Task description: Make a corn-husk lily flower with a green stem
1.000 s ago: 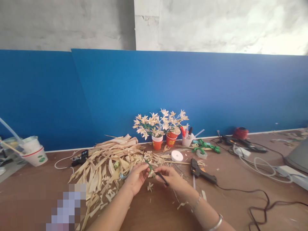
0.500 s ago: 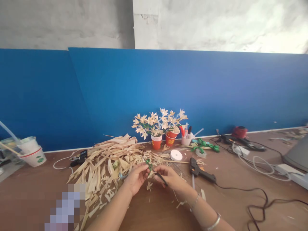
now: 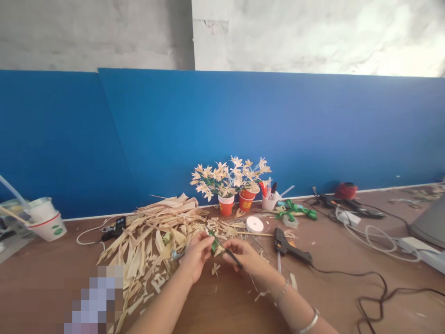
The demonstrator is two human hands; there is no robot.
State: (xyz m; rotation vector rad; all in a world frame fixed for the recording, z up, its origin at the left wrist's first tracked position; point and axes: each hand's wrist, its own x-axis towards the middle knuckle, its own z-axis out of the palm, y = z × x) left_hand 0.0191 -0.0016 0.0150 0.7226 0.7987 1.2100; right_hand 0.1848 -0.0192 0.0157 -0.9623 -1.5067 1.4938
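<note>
While both hands meet just above the table, the left hand pinches the upper end of a thin green-wrapped stem with a pale petal piece at it; the right hand pinches the dark lower end of the same stem between thumb and fingertips; stem held slanted, between the two hands, in front of the heap of dried husk strips. Handling, as judged: keep the pinch close to the joint, turn the stem in small steps, hold the wrapping taut so it lies flat. Surface: brown table, littered with husk scraps; glue gun and its black cord just right of the hands; white tape roll behind; two red cups of finished husk flowers at the back; white cups far left. Room: blue panel along the table; grey plaster wall above.
</note>
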